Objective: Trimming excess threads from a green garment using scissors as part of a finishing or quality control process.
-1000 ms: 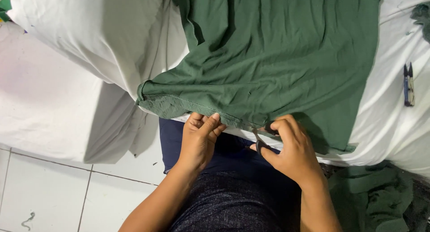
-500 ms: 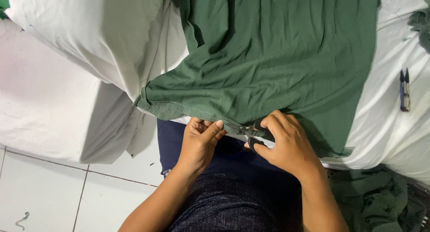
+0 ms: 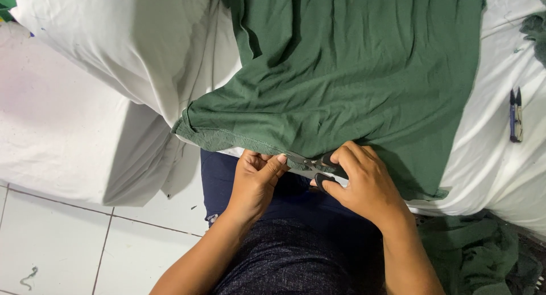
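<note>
A table covered w/ a white cloth (image 3: 131, 50) carried everything; the cloth hung over the near edge & down the left side toward the white tiled floor (image 3: 62, 244). Directly on it lay a wide piece of dark green fabric (image 3: 364, 73), spread flat w/ soft wrinkles, its hemmed near edge running along the table's front edge & its left corner drooping just past it. Near the right edge, well apart from the green piece, a small dark thread snipper (image 3: 516, 114) lay on the white cloth. At the far right corner, a bit more green fabric (image 3: 534, 33) rested on it, mostly out of frame.
</note>
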